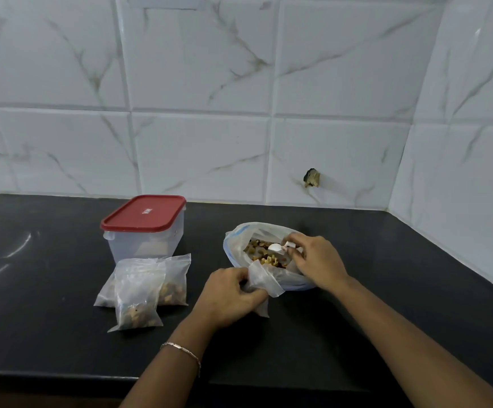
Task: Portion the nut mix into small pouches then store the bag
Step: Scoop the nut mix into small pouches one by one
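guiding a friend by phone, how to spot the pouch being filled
On the black counter, find the open nut bag right of the red-lidded box. The pouch is at its near edge, in the left hand, the only one showing no nuts.

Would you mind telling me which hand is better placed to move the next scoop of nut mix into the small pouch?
The right hand: it grips the white scoop inside the open bag, while the left hand holds the small pouch beside it.
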Demonstrator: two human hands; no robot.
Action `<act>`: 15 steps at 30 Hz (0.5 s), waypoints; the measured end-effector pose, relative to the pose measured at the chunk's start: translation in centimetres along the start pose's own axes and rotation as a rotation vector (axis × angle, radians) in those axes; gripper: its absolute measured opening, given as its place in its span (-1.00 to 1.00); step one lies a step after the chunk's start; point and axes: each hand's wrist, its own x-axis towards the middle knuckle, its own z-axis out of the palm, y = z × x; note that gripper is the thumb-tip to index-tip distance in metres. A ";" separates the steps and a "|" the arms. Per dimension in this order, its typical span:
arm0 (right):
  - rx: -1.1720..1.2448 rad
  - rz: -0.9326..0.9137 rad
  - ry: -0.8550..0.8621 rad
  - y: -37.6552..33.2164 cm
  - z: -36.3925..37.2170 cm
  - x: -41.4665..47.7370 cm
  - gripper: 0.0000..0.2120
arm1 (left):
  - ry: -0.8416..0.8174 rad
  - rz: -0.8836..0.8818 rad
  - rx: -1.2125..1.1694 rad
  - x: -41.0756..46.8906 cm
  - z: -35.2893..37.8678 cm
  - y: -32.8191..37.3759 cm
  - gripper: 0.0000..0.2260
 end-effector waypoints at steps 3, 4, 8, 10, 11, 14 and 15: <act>0.174 0.066 0.051 0.1 1.2 -0.1 -0.90 | -0.006 -0.003 -0.021 0.1 0.0 -0.1 -0.77; 0.259 0.095 0.061 0.0 1.4 -0.1 -0.88 | -0.004 -0.005 -0.022 0.1 0.1 -0.1 -0.77; 0.482 0.186 0.057 -0.1 1.4 0.0 -0.80 | -0.007 -0.007 -0.018 0.2 0.2 0.0 -0.81; 0.505 0.230 0.031 0.0 1.2 0.0 -0.78 | -0.015 -0.013 -0.030 0.2 0.3 0.2 -0.82; 0.516 0.258 0.015 0.2 1.1 -0.1 -0.77 | -0.018 -0.014 -0.037 0.2 0.3 0.2 -0.81; 0.560 0.341 -0.034 0.4 0.8 -0.5 -0.75 | -0.026 -0.013 -0.031 0.3 0.4 0.3 -0.77; 0.570 0.365 -0.047 0.4 0.8 -0.5 -0.74 | -0.027 -0.013 -0.028 0.3 0.4 0.3 -0.76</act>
